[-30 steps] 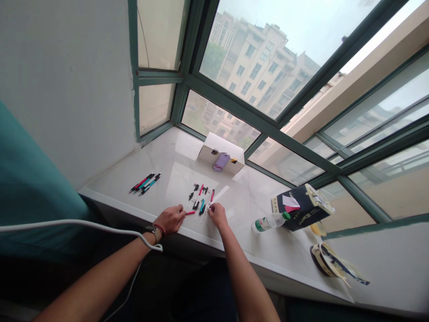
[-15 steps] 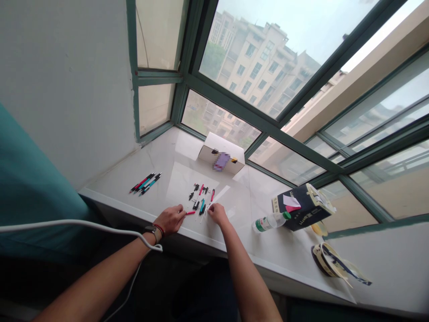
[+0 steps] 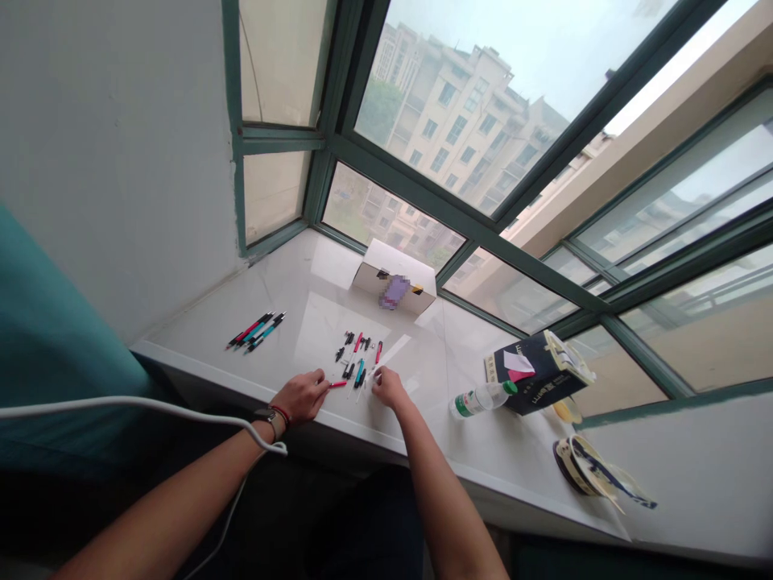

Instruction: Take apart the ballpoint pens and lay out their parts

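Observation:
A red pen barrel [image 3: 337, 384] sticks out to the right from the pinched fingers of my left hand [image 3: 303, 395], low over the front of the white sill. My right hand [image 3: 388, 388] is closed just right of the spread pen parts, its fingertips down by the surface. Whatever those fingers hold is too small to make out. Between and beyond the hands lie black pen parts [image 3: 349, 371], a blue barrel [image 3: 360, 372] and two more red pieces, one a red barrel [image 3: 378, 352]. Thin white refills [image 3: 361, 395] lie close to my right hand.
Several whole pens [image 3: 257, 330] lie in a group on the left. A white box [image 3: 394, 278] stands at the back by the window. To the right are a plastic bottle [image 3: 481, 400], a dark carton [image 3: 537, 372] and a cream-and-dark band-shaped object [image 3: 580, 466]. A white cable [image 3: 181, 409] crosses my left forearm.
The whole view has shifted slightly, so things sit a little further left. Both hands keep nearly the same places, and the red barrel stays in my left hand.

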`<state>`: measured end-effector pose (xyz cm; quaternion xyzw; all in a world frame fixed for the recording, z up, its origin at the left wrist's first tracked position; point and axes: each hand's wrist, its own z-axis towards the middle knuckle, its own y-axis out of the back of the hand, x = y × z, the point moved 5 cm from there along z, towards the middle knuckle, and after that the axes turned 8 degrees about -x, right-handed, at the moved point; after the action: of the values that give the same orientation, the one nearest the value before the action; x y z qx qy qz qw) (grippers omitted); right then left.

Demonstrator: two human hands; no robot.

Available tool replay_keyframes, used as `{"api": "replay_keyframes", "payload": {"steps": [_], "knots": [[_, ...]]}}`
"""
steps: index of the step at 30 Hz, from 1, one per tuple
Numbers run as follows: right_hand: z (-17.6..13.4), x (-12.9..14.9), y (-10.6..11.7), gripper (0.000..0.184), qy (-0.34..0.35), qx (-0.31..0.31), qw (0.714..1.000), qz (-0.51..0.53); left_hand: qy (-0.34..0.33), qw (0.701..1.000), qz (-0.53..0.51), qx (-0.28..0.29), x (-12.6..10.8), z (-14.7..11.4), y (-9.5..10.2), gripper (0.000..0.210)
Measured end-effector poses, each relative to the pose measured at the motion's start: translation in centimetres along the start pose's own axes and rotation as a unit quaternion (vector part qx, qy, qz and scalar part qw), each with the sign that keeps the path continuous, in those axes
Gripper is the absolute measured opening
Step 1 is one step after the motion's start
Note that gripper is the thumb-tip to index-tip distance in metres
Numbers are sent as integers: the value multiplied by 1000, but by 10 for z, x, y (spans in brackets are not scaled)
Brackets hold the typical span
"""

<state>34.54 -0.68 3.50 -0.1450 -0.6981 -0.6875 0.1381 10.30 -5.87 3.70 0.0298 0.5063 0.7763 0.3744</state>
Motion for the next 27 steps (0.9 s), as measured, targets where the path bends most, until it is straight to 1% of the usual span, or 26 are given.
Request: {"api": "replay_keyframes", "payload": {"steps": [2,5,8,11,16,23,27], "knots": [[-3,-9,-2,28,-24,-50,998,29,-1,1000,4,1,0,0,-1,21],[-8,-25,-5,22,-70,-136,983,104,-2,1000,3,5,0,-1,-2,22],[-12,-32,-10,22,-76,-171,967,171,0,1000,0,7,1,-1,-2,23],[-12,-30,-13,23,-61,-176,963,193,1,1000,5,6,0,0,-2,22],[-7,-23,-14,24,-47,-168,966,192,1,1000,16,9,0,0,-1,21],[-1,-21,-14,23,-49,-147,967,201,9,1000,17,16,0,0,-1,21],[-3,-19,-13,23,-49,-147,966,205,10,1000,14,17,-1,0,0,21]]}}
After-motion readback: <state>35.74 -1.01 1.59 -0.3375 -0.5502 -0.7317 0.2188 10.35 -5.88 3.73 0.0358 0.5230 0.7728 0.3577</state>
